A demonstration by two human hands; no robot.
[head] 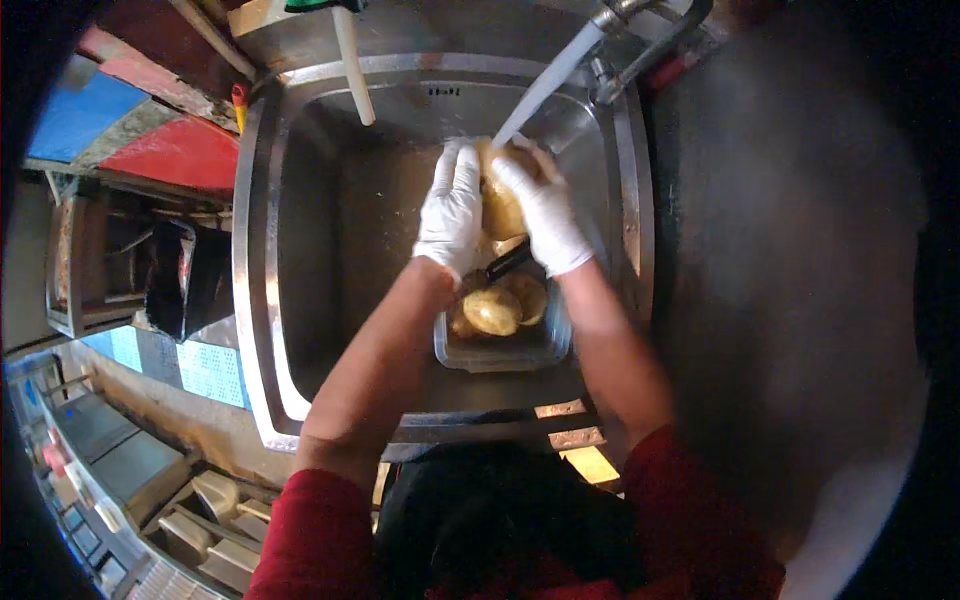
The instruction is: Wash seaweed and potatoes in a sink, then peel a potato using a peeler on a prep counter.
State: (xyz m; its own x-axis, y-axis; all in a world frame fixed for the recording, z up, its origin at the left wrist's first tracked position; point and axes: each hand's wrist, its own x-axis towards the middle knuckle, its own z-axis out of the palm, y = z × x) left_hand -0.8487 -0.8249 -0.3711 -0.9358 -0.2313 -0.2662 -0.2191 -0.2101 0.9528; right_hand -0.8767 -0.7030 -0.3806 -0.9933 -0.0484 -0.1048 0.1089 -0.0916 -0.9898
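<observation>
Under the water stream [551, 84], a large yellow-brown potato [502, 206] is held between my two white-gloved hands. My left hand [454, 202] lies along its left side with the fingers pointing away from me. My right hand [544, 206] wraps its right side and is slightly blurred. Below them stands a clear plastic container [502, 364] with several potatoes, one of them [492, 311] in front. A black handle [508, 261] of some tool lies across the container, partly hidden by my right hand.
A stainless steel sink [259, 247] surrounds the container. The metal faucet [611, 19] reaches in from the upper right. A pale pipe [352, 67] hangs over the sink's far left. A dark grey surface [780, 262] lies to the right; shelves with boxes [142, 465] are at lower left.
</observation>
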